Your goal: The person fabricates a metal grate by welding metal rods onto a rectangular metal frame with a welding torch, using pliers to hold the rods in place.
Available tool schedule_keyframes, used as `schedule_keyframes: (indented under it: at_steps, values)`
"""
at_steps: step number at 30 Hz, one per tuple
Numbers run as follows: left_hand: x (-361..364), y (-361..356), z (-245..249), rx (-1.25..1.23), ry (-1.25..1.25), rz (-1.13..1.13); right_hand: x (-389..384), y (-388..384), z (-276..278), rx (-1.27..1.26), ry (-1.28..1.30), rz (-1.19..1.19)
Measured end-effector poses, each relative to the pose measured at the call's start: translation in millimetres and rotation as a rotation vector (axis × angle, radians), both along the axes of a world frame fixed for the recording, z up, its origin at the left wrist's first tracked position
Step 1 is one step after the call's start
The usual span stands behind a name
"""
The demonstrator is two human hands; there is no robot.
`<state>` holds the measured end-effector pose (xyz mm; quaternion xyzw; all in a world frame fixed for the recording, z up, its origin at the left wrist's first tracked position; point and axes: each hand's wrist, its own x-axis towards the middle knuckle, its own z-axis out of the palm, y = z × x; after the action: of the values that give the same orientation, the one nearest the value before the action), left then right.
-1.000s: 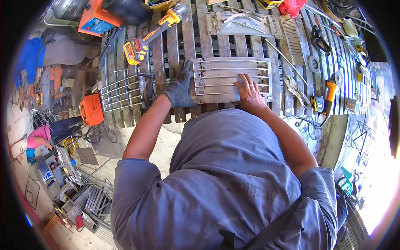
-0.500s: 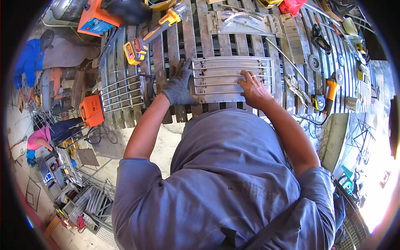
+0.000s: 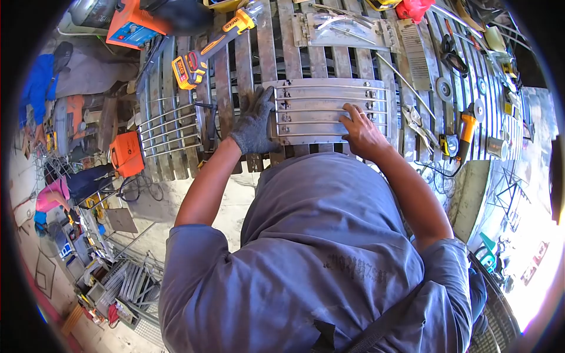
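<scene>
A flat metal plate lies on the slatted bench in front of me, with several thin metal rods running side to side across it. Dark marks or joints show near the rod ends. My left hand, in a grey glove, rests at the plate's left edge with thumb and fingers spread. Bare, my right hand lies over the right half, its bent fingers apart and fingertips touching the rods. What lies directly under the right fingertips is hidden. To the left, a similar rod grille lies on the slats.
A yellow cordless tool lies at upper left, near an orange machine. At right are an angle grinder, a tape measure and a disc. Another plate lies beyond. Two other people are at far left.
The plate with its rods has shifted slightly to the right, and both hands have moved slightly with it. The hands keep nearly the same pose.
</scene>
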<state>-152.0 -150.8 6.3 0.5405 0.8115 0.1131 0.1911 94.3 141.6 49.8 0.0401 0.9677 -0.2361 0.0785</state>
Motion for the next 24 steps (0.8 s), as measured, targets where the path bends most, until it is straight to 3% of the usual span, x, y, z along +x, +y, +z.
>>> schedule_keyframes:
  at_steps: [15,24]
  values:
    - [10,-1,8,0.016,0.030,0.021,2,3,-18,0.004,0.033,0.031]
    - [12,-11,-9,0.184,0.004,0.040,-2,-3,-1,-0.024,0.040,0.044]
